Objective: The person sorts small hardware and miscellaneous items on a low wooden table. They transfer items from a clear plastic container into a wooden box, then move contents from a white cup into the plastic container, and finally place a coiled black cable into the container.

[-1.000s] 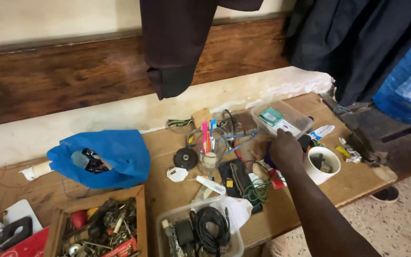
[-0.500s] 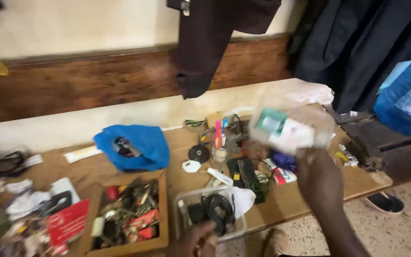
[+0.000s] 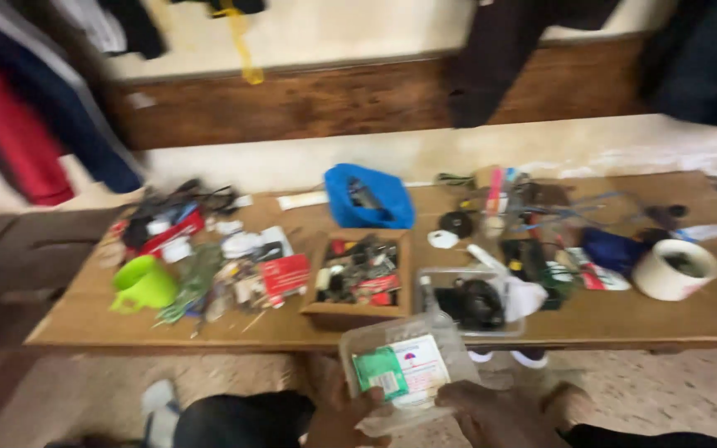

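Observation:
Both my hands hold a clear plastic box low in the view, in front of the wooden table. Inside it lie a green packet and a white card. My left hand grips the box's near left corner. My right hand holds its right underside. The box is off the table, close to my lap. The picture is blurred.
On the table: a green mug at left, a wooden tray of small parts, a clear tub with black cable, a blue bag, a white cup, loose tools and wires. Dark clothes hang above.
My right hand lifted the clear box from the table's far right and brought it down toward me. My left hand joined it. The view swung left.

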